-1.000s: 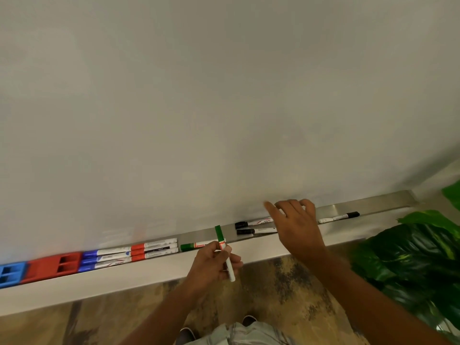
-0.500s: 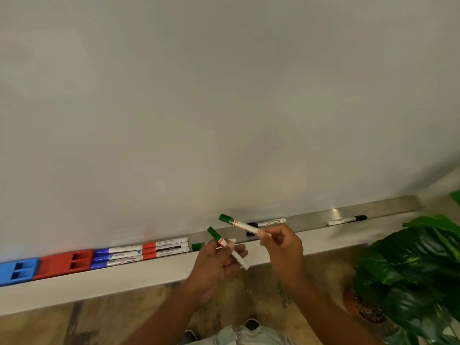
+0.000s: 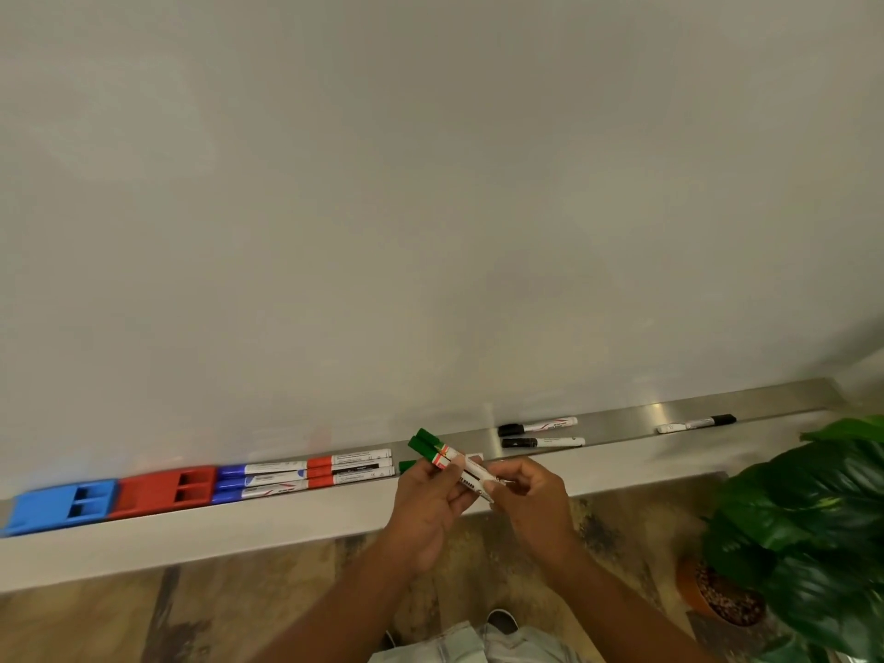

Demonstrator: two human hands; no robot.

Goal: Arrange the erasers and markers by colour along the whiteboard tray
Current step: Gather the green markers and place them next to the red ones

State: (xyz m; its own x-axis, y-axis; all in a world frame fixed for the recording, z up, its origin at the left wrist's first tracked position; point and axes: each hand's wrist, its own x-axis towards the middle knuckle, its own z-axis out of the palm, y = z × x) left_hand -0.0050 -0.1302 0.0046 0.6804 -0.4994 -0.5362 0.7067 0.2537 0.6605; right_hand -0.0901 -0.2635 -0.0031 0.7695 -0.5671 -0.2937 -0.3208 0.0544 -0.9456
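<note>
Two green markers [image 3: 437, 451] are held side by side just in front of the metal tray [image 3: 617, 423]. My left hand [image 3: 425, 495] grips their middle and my right hand [image 3: 531, 490] pinches their white rear ends. In the tray from the left lie a blue eraser [image 3: 62, 504], a red eraser [image 3: 165, 490], three blue markers [image 3: 260, 480], three red markers [image 3: 351, 467], a third green marker [image 3: 406, 466] mostly hidden behind my left hand, two black markers [image 3: 540, 435] and one more black marker [image 3: 696, 423] far right.
The whiteboard [image 3: 430, 208] fills the view above the tray. A white ledge [image 3: 239, 523] runs below it. A leafy potted plant [image 3: 808, 523] stands on the patterned floor at the lower right, close to the tray's right end.
My right hand lifted a second green marker from the tray and brought it leftwards against the green marker in my left hand. Both hands now hold the pair together.
</note>
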